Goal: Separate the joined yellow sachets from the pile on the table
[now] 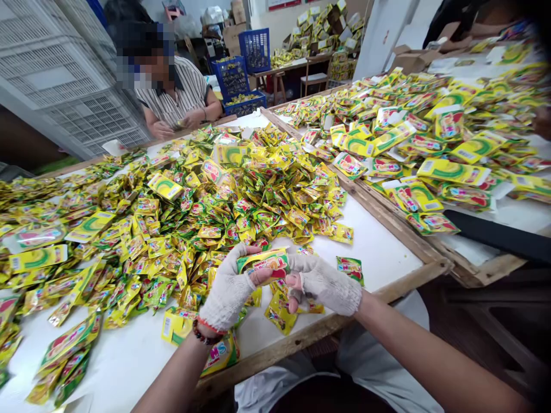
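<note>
While left hand and right hand clamp one packet, maybe more | sachet heap crowds behind

The left hand and the right hand are each wearing a white knitted glove that is leaving the fingertips bare. The left wrist is carrying a dark bead bracelet and a red string. Pale grey clothing is covering the lap.

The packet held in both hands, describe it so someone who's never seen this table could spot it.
Start at the white table with its heap of yellow-green sachets. At the near edge, the left hand and right hand, in white fingerless gloves, pinch one packet. Unlike its neighbours, it is held above the pile.
</note>
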